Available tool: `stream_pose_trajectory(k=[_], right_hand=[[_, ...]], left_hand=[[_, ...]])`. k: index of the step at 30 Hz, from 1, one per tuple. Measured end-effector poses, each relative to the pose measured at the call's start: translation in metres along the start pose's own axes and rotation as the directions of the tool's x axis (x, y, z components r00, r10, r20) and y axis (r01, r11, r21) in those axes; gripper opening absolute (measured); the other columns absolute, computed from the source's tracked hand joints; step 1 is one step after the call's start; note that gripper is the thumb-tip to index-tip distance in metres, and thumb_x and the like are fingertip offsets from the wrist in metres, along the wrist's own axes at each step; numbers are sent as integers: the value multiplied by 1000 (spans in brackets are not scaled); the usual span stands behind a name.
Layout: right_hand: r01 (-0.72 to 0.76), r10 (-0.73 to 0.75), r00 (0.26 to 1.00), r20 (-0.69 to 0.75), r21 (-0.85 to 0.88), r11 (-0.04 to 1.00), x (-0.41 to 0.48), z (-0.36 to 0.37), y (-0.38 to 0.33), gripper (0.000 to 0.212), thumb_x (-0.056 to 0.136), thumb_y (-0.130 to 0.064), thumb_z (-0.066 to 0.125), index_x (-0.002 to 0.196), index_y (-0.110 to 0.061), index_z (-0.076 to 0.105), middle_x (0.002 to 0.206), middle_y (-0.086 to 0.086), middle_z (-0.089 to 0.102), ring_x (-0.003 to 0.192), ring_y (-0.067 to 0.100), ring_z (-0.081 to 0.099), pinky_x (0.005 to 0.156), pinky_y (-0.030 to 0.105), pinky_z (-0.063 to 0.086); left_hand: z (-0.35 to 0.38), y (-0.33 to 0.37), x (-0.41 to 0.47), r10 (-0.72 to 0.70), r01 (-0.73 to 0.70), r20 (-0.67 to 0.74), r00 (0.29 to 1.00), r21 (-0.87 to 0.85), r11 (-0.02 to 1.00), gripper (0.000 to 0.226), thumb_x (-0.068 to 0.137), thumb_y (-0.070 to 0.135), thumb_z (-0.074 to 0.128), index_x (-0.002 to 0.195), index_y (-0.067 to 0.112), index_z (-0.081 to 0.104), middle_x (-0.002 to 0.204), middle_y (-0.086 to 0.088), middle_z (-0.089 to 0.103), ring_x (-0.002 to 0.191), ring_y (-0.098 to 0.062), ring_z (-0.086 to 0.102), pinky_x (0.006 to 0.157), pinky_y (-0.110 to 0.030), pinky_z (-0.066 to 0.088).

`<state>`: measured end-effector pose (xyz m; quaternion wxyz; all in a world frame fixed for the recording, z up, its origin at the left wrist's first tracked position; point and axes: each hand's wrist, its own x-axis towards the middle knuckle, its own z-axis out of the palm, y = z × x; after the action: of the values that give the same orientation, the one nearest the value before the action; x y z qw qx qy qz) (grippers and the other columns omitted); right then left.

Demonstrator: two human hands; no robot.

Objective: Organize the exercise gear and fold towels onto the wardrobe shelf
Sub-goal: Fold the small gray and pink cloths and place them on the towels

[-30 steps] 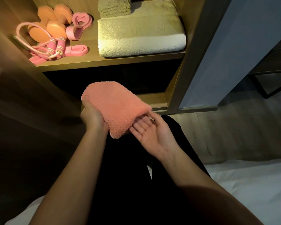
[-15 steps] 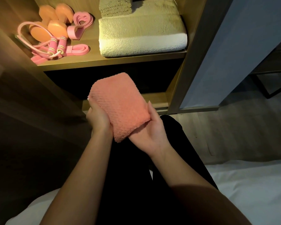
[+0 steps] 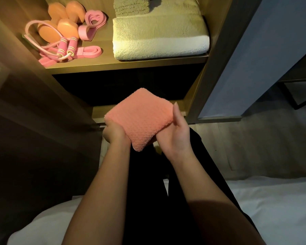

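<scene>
Towel first: a small folded peach towel (image 3: 140, 117) sits in mid-air in front of the wardrobe, below the lit shelf (image 3: 124, 65) and level with the dark compartment under it, held from both sides. Left hand (image 3: 114, 132) is curled around its lower left edge, fingers tucked under so I can't see them. Right hand (image 3: 177, 133) cups the right side from below, thumb straight up against the edge, palm half open.

On the shelf, right half: a big cream towel (image 3: 160, 37) folded flat, with a smaller olive towel (image 3: 131, 6) on top at the back. Left half has the gym stuff bunched together: orange dumbbells (image 3: 64, 26), a pink jump rope (image 3: 65, 47) lying partly over pink resistance bands (image 3: 88, 52). White bedding (image 3: 272, 209) shows at the bottom, either side of dark-clothed legs.
</scene>
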<state>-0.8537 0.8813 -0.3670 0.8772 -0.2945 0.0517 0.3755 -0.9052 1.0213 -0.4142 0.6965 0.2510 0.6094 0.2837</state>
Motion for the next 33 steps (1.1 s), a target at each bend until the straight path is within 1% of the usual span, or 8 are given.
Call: stream_pose_trajectory(k=[2, 7, 12, 16, 21, 26, 29, 33], right_hand=[[-19, 19, 1000, -7, 17, 1000, 0, -8, 1, 69, 84, -39, 56, 139, -1, 44, 127, 17, 53, 122, 31, 49, 105, 44, 39], [-40, 36, 999, 21, 215, 976, 9, -7, -5, 54, 84, -48, 62, 120, -8, 69, 123, 15, 65, 117, 31, 58, 102, 45, 45], [-110, 74, 984, 161, 229, 967, 6, -6, -3, 86, 64, -37, 86, 139, -9, 52, 141, 18, 51, 130, 35, 47, 104, 49, 42], [-169, 139, 972, 192, 149, 974, 1, -6, 2, 46, 66, -36, 80, 105, -12, 76, 112, 13, 70, 105, 29, 67, 88, 44, 53], [-78, 69, 990, 124, 75, 994, 8, -2, -11, 82, 61, -42, 79, 131, -10, 54, 129, 16, 53, 123, 33, 47, 104, 49, 38], [-106, 86, 986, 144, 137, 985, 2, -3, -11, 58, 70, -50, 70, 113, -11, 69, 116, 12, 64, 111, 28, 58, 100, 43, 43], [-152, 119, 983, 138, 263, 953, 0, -4, -13, 75, 77, -52, 64, 133, -4, 53, 135, 20, 53, 129, 34, 46, 112, 48, 31], [-170, 126, 980, 155, 310, 935, -5, -1, -13, 79, 80, -51, 61, 138, 1, 45, 144, 24, 45, 135, 36, 42, 115, 48, 28]], left_hand=[[1, 1, 3, 18, -18, -6, 1000, -2, 1000, 36, 101, 45, 42, 111, 13, 55, 106, -7, 66, 91, -25, 69, 77, -41, 60], [15, -8, -12, 142, -146, 46, 989, 77, 986, 38, 100, 49, 41, 109, 18, 61, 107, -2, 67, 95, -22, 67, 83, -40, 58], [17, -6, -22, 206, -212, 86, 975, 67, 975, 38, 98, 54, 41, 99, 23, 63, 109, -3, 68, 97, -23, 67, 86, -42, 57], [14, -3, -22, 249, -261, 136, 959, 81, 962, 36, 98, 52, 44, 90, 23, 64, 101, -3, 70, 94, -23, 69, 80, -37, 58], [6, -9, -17, 179, -192, 111, 978, 126, 973, 35, 100, 50, 40, 92, 24, 62, 104, -3, 68, 95, -22, 67, 82, -39, 58], [8, -4, -11, 104, -111, 92, 990, 73, 991, 33, 102, 46, 39, 102, 19, 57, 106, -4, 67, 96, -23, 68, 82, -38, 58], [8, 1, -6, 71, -77, 67, 995, 99, 992, 30, 103, 44, 37, 108, 18, 51, 107, -5, 64, 97, -22, 66, 85, -39, 58], [6, 5, 2, 39, -43, 39, 998, 108, 993, 32, 102, 45, 38, 112, 17, 51, 108, -4, 64, 98, -22, 66, 84, -37, 58]])
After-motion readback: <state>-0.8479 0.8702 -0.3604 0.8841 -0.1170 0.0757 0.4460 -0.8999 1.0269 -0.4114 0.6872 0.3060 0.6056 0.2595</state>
